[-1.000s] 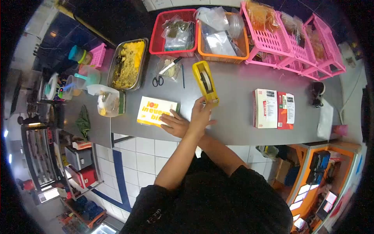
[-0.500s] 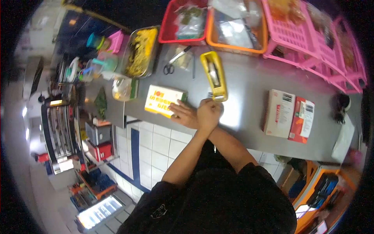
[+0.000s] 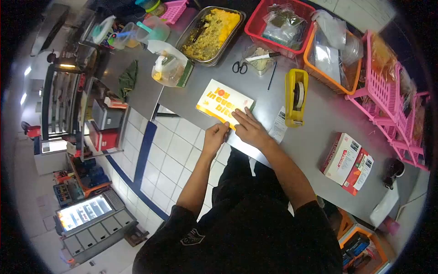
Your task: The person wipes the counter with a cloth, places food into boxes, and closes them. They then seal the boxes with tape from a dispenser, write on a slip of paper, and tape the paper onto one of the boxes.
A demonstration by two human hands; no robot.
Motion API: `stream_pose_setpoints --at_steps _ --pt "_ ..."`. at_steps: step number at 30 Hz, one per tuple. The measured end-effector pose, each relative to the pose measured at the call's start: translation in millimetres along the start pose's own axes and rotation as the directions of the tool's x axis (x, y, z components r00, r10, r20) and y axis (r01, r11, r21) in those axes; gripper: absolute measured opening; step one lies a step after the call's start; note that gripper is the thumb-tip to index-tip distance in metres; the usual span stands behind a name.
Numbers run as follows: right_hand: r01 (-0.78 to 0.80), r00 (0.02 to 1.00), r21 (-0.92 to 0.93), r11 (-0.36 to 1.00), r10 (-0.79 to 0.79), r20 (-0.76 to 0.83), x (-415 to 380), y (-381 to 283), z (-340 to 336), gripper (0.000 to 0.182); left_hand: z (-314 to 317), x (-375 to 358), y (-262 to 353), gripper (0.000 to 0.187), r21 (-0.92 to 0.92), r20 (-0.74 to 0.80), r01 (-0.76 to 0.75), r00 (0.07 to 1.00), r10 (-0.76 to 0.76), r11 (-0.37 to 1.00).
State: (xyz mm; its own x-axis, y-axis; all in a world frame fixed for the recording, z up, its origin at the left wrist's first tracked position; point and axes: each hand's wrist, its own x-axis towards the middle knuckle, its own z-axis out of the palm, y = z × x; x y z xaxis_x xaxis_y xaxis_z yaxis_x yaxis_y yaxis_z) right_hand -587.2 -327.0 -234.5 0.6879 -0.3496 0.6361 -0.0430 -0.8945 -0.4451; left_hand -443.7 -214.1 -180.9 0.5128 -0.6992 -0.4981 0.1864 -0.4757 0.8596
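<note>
A white carton box (image 3: 224,101) with yellow and orange lettering lies near the table's front edge. My right hand (image 3: 252,131) rests on its near right corner, fingers stretched out over the lid. At the box's near edge, just left of it, my left hand (image 3: 216,138) is closed in a pinch; whatever is between the fingertips is too small to make out. To the right stands a yellow tape dispenser (image 3: 290,102) with a roll in it. A printed slip of paper (image 3: 278,125) lies between the dispenser and my right hand.
Scissors (image 3: 239,67), a marker (image 3: 263,56) and a metal tray of yellow and dark food (image 3: 242,23) lie beyond the box. Red (image 3: 255,34) and orange (image 3: 315,68) baskets and a pink rack (image 3: 383,98) line the back. Cartons (image 3: 342,155) sit at right.
My arms were crossed, with my left hand by the tape dispenser; now they are uncrossed and my left hand is at the box's near edge. My view has shifted and turned.
</note>
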Motion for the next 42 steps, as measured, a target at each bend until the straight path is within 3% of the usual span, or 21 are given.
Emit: stream_pose_setpoints --at_steps 3,8,12,15,17,19,23,26,28,29,32,35,37,39,40,42 --pt "-0.029 0.999 0.004 1.000 0.029 0.016 -0.4 -1.9 2.2 0.018 -13.1 13.1 -21.0 0.032 -0.015 0.096 -0.008 0.995 0.009 1.000" --pt "-0.072 0.990 -0.007 0.997 0.073 0.122 4.4 -7.9 -5.5 0.020 -27.4 26.9 -34.6 0.027 0.056 0.222 -0.174 0.962 0.158 0.983" --pt "-0.082 0.985 -0.071 0.994 0.092 0.146 0.6 -7.6 -0.2 0.021 -27.7 0.2 -1.7 0.026 0.086 0.274 -0.308 0.922 0.275 0.947" --pt "-0.081 0.980 -0.099 0.992 0.097 0.172 -1.7 -5.9 1.5 0.022 -15.5 -18.2 25.9 0.025 -0.058 0.254 -0.196 0.945 0.204 0.979" --pt "-0.082 0.980 -0.083 0.993 0.096 0.177 -1.5 -6.5 0.6 0.022 -10.0 -4.1 7.4 0.027 -0.062 0.202 -0.163 0.964 0.172 0.985" --pt "-0.076 0.980 -0.068 0.995 0.088 0.181 -1.0 -5.2 -0.2 0.022 -8.7 8.4 -3.9 0.032 0.208 0.097 -0.160 0.985 0.143 0.965" --pt "-0.108 0.975 -0.070 0.992 0.119 0.187 1.1 -9.3 -1.4 0.021 -16.1 14.8 -15.4 0.036 0.210 0.127 -0.122 0.987 0.097 0.970" --pt "-0.112 0.974 -0.065 0.992 0.123 0.193 0.9 -7.3 -0.5 0.020 -19.4 31.4 -22.1 0.039 0.187 0.191 -0.231 0.962 0.195 0.955" --pt "-0.124 0.973 -0.059 0.991 0.133 0.187 -0.8 -9.4 -1.7 0.020 -22.4 33.9 -16.1 0.042 0.577 0.200 -0.519 0.838 0.507 0.631" --pt "-0.114 0.971 -0.065 0.991 0.125 0.202 -0.5 -8.7 -2.8 0.020 -25.8 38.8 -17.6 0.042 0.570 0.203 -0.522 0.838 0.507 0.634" --pt "-0.106 0.972 -0.062 0.992 0.117 0.206 -0.8 -5.3 -1.6 0.021 -35.2 59.9 -29.9 0.039 0.667 0.305 -0.682 0.618 0.725 0.301" --pt "-0.135 0.968 -0.025 0.991 0.137 0.212 8.5 -15.0 -11.4 0.025 -36.2 64.1 -39.2 0.029 0.643 0.297 -0.705 0.589 0.751 0.299" --pt "-0.147 0.964 -0.010 0.989 0.145 0.224 13.1 -21.7 -10.3 0.030 -38.1 62.7 -41.8 0.026 0.674 0.275 -0.671 0.618 0.737 0.311" --pt "-0.207 0.944 -0.299 0.932 0.270 0.188 15.2 -33.2 8.6 0.043 -47.5 58.1 -34.6 0.023 0.708 0.250 -0.634 0.637 0.729 0.311" --pt "-0.192 0.949 -0.301 0.934 0.254 0.184 36.8 -44.7 13.5 0.043 -57.1 54.2 -24.2 0.020 0.715 0.220 -0.558 0.752 0.622 0.421" --pt "-0.417 0.809 -0.479 0.772 0.556 0.191 76.1 -74.5 26.9 0.061 -82.1 52.2 -16.5 0.015 0.659 0.151 -0.402 0.899 0.412 0.636"
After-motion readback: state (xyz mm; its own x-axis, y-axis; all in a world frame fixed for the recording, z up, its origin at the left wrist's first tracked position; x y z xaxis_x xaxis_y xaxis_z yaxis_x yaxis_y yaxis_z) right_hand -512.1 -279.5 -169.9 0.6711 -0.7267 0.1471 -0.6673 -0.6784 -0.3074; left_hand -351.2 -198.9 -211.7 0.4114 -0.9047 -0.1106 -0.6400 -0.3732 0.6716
